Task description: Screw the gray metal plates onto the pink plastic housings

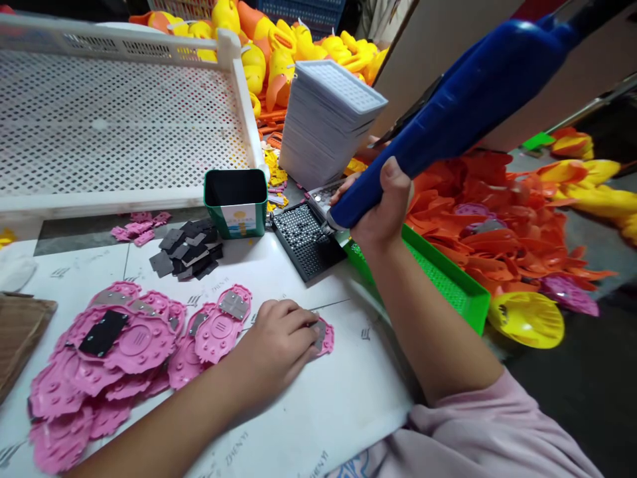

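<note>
Your right hand [381,216], fingers wrapped round a blue electric screwdriver [448,106], its upper end cut off, its tip indistinct at the black screw tray [309,247], your left hand [283,337] partly hiding a pink plastic casing [328,338] on the worktop [353,392], whether gripped impossible to tell

A blue screwdriver [438,113] slants tip-down; 1 partly covered pink piece [327,337] lies on the white table [353,392].

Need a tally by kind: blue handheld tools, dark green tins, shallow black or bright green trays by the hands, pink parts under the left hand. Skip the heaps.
Blue handheld tool, in the right hand: 1
Dark green tin: 1
Trays, black tray and bright green tray: 2
Pink part under the left hand: 1
Total: 5
</note>
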A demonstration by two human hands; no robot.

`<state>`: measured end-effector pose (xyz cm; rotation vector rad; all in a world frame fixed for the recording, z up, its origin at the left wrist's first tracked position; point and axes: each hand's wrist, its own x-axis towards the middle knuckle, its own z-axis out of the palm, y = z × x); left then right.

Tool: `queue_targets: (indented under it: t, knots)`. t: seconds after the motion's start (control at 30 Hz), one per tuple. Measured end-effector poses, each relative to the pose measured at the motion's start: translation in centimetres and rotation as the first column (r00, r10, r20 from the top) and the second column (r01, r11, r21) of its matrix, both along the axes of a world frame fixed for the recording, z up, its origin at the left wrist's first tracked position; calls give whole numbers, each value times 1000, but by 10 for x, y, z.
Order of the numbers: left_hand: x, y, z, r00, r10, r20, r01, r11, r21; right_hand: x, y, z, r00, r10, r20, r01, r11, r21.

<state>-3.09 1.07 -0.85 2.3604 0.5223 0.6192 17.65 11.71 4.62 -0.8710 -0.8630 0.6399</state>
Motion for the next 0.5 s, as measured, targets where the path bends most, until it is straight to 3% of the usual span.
queue_targets:
  t: [0.5]
  knots:
    - [0,1,1,1000,-2,-15,2,1000,-23,-2,2,-5,1000,-7,-22,7,1000,6]
